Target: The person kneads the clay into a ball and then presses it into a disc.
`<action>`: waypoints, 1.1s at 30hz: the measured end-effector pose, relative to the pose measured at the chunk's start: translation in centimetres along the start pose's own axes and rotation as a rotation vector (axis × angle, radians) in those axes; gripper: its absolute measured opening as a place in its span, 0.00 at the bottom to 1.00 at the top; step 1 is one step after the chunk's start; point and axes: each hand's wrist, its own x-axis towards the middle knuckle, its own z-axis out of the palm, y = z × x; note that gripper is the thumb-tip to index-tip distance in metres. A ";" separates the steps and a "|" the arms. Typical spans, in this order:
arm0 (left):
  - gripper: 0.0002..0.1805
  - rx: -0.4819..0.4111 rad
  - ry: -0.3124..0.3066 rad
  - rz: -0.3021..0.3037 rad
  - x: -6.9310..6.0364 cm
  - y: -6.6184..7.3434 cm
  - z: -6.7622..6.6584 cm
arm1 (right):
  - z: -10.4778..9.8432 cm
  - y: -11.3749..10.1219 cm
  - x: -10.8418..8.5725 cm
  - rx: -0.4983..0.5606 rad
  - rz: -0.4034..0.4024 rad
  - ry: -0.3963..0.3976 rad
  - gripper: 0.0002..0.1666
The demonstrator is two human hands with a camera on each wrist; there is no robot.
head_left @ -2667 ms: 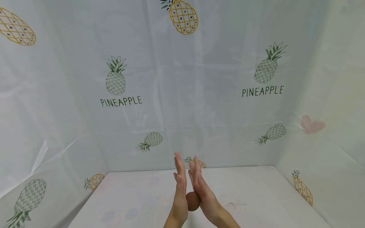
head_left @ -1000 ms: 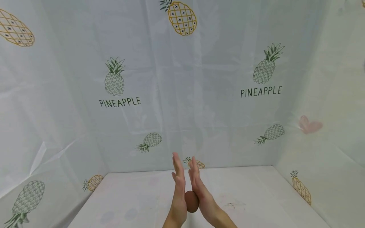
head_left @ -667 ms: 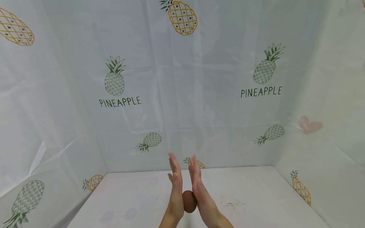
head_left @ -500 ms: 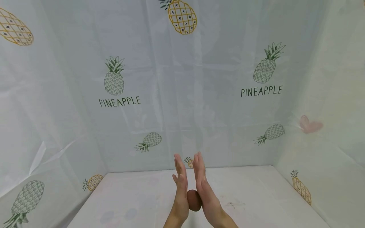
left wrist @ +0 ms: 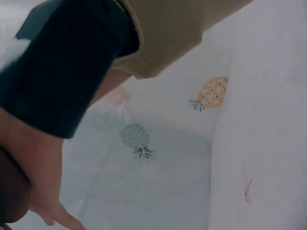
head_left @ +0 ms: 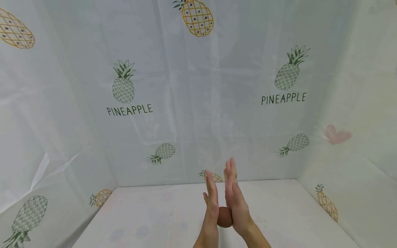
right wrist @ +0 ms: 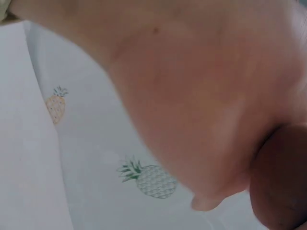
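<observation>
A smooth brown ball [head_left: 224, 217] sits between two facing palms in the head view, above the white table. My left hand [head_left: 212, 206] presses it from the left, with the fingers extended up and away from me. From the other side my right hand [head_left: 237, 203] touches it, also with straight fingers, its fingertips reaching farther forward than the left ones. The fingertips of the two hands stay apart. In the left wrist view the brown ball [left wrist: 10, 191] is cut off by the left edge. The right wrist view shows the brown ball [right wrist: 280, 179] against a palm at the lower right.
The white tabletop [head_left: 149, 213] has faint bluish and reddish stains. White sheeting [head_left: 198, 103] printed with pineapples encloses it at the back and both sides. A dark band [left wrist: 62, 67] and a tan sleeve [left wrist: 168, 33] cross the left wrist view.
Both hands have shifted right with the ball between them. The right hand has slid forward relative to the left. The ball's outline, egg-like a second ago, now looks shorter and rounder.
</observation>
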 end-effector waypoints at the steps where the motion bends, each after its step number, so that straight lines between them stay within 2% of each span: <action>1: 0.34 0.004 -0.002 0.025 0.0 0.2 0.0 | -0.1 0.2 0.0 0.010 0.019 -0.006 0.34; 3: 0.34 0.012 0.007 0.028 0.1 0.4 -0.2 | 0.0 0.7 0.1 0.034 0.066 -0.028 0.33; 8: 0.32 0.031 0.093 -0.115 0.2 0.6 -1.3 | 1.2 1.4 0.1 0.083 0.159 -0.105 0.31; 10: 0.32 0.047 0.123 -0.137 0.4 0.5 -1.9 | 1.8 1.4 0.0 0.080 0.174 -0.127 0.31; 15: 0.32 0.081 0.159 -0.100 0.8 -0.2 -3.2 | 2.9 1.0 -0.5 0.028 0.175 -0.142 0.32; 20: 0.32 0.098 0.163 -0.079 1.0 -1.1 -3.6 | 3.1 0.5 -0.8 -0.001 0.154 -0.116 0.33; 26: 0.33 0.109 0.110 -0.081 0.8 -1.6 -2.5 | 2.1 -0.3 -0.8 -0.012 0.071 -0.091 0.34; 29: 0.33 0.106 0.064 -0.043 0.6 -1.5 -1.7 | 1.5 -0.8 -0.5 -0.019 0.034 -0.061 0.34; 33: 0.34 0.060 0.015 0.017 0.2 -1.2 -0.6 | 0.5 -1.0 -0.2 -0.020 0.025 -0.011 0.34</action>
